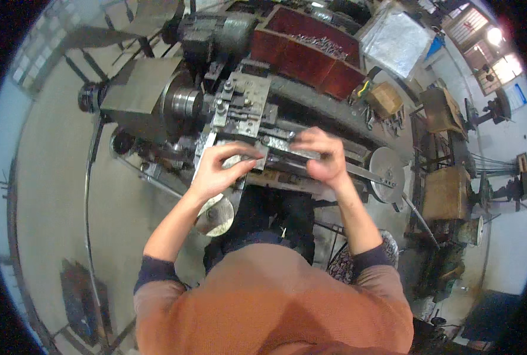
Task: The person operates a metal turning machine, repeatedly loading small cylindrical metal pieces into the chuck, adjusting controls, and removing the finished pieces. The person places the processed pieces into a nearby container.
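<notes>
In front of me is a lathe-like metalworking machine, with its bright round chuck [185, 103] on the left and a tool slide [244, 106] beside it. My left hand [219, 168] hovers at the near side of the slide, above a tray of metal chips. Its thumb and fingertips come together in a pinch; whatever is between them is too small to make out. Over the machine's bed, my right hand [324, 158] has fingers bent and blurred, with the thumb apart from them. Nothing shows in its grip.
A red bin [310, 50] of small metal parts stands behind the machine. To its right are a cardboard box [386, 99] and several loose tools. A round metal disc [386, 170] sits at the bed's right end, and a handwheel [216, 215] is below my left wrist.
</notes>
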Tool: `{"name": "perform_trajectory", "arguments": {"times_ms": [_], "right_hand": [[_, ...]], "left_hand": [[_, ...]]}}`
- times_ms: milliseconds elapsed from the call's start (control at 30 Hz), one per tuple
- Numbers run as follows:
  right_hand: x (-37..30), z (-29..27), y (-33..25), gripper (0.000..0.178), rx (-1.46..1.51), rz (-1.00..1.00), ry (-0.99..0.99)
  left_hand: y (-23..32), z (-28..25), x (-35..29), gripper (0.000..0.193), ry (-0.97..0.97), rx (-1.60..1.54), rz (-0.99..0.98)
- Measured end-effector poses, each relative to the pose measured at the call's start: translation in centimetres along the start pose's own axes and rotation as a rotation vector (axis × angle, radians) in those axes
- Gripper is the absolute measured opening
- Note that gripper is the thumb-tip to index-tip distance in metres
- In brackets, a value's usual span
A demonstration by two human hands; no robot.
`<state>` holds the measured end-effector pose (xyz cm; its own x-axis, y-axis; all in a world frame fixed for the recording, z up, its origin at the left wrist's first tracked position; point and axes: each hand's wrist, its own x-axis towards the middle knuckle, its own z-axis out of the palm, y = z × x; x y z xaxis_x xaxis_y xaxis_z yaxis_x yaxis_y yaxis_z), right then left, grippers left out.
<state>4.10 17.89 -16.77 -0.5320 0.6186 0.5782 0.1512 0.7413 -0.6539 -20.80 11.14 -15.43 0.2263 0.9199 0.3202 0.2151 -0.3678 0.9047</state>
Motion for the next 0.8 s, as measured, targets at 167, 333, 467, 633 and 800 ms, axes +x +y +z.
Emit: {"name": "perform_trajectory", "arguments": {"times_ms": [167, 333, 467, 633, 800], "right_hand": [[8.9, -7.2, 7.3, 0.041, -0.337, 0.111, 0.221], [8.0, -9.1, 8.2, 0.053, -0.534, 0.177, 0.157], [-1.2, -9.9, 3.8, 0.043, -0.55, 0.414, 0.096], [-22.8, -16.2, 1.9, 0.035, -0.474, 0.91, 0.473], [-37.8, -16.1, -2.2, 0.033, -0.843, 1.356, 0.329]], "left_hand": [[0.5, -3.4, -2.7, 0.011, 0.181, 0.014, -0.192], [-2.9, -6.8, -4.8, 0.016, 0.292, 0.294, -0.205], [-8.0, -9.8, -9.3, 0.021, 0.373, 0.476, -0.36], [-15.0, -10.1, -10.5, 0.027, 0.386, 0.702, -0.275], [-15.7, -10.3, -9.6, 0.025, 0.327, 0.734, -0.412]]}}
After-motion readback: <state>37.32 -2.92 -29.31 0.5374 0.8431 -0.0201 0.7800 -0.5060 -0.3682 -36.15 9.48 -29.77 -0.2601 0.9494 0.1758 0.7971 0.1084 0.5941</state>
